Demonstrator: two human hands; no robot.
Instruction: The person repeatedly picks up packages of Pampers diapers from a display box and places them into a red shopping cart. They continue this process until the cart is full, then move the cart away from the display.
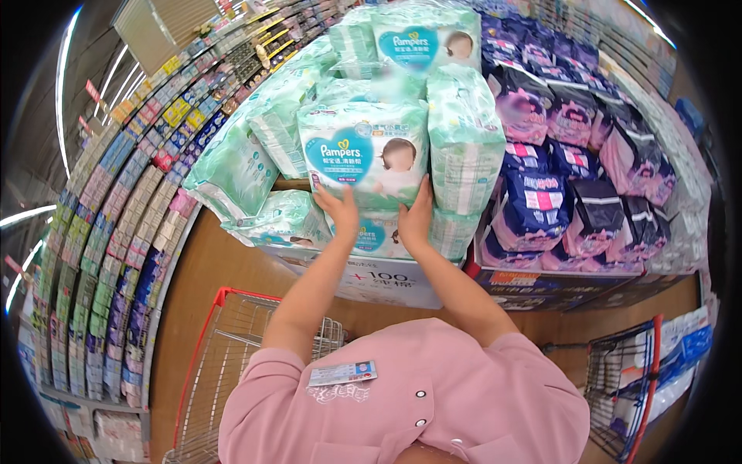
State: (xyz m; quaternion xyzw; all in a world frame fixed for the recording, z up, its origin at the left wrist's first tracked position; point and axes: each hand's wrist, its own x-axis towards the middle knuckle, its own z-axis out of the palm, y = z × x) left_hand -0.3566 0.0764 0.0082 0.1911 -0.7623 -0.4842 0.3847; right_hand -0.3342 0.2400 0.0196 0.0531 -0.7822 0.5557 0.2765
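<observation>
Both hands are at the lower corners of a white and green Pampers diaper pack [365,153] at the front of a stacked display. My left hand [341,213] touches its lower left corner with thumb and fingers spread. My right hand [416,217] lies along the lower right corner, fingers up its side. The palms face each other; whether the pack's weight rests on the hands cannot be told. Another pack stands upright at its right [465,142], and a further pack [371,236] lies below, partly hidden by the hands. More green packs lean at the left [235,168].
Dark blue and pink packs [530,203] fill the neighbouring display on the right. A wire shopping cart [203,354] with a red rim stands at the lower left, and a loaded cart [623,377] at the lower right. Long stocked shelves [124,232] curve along the left.
</observation>
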